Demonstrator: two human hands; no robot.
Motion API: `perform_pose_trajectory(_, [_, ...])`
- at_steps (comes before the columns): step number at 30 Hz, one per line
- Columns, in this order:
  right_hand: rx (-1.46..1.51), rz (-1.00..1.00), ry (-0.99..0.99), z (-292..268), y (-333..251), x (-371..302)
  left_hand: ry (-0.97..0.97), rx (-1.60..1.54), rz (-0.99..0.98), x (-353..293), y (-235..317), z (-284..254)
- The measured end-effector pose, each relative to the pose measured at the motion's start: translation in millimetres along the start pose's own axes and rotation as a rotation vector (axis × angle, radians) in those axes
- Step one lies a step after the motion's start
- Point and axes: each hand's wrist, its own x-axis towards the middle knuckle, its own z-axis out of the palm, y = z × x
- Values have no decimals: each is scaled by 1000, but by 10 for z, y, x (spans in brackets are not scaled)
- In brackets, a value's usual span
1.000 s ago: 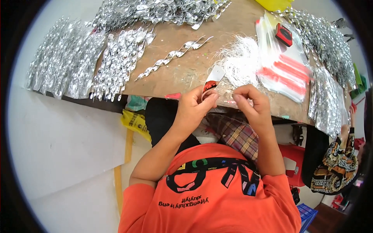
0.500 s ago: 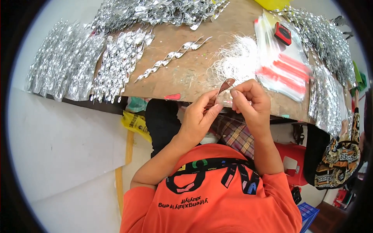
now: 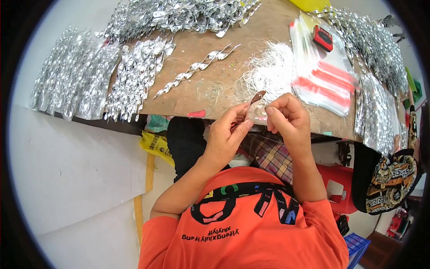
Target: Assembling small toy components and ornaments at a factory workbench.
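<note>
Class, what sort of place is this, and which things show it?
Probably a small hand-assembly workshop: bunches of twisted silver strips line a brown worktable, which also holds a heap of white string and a stack of clear, red-marked plastic sleeves.

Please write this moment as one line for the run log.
left hand: holds thin strip; right hand: near strip; table: white string pile, silver twists

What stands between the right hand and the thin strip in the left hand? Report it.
Nothing visible: the right hand is just to the right of the thin strip held in the left hand, with an open gap between. A fine thread there might be too small to see.
</note>
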Motion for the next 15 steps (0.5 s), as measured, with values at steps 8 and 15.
perform_pose_trajectory(8, [22, 47, -18, 12, -17, -17, -3, 21, -2, -20, -5, -8])
perform_pose_trajectory(15, [43, 46, -24, 16, -7, -22, 2, 8, -8, -13, -11, -19])
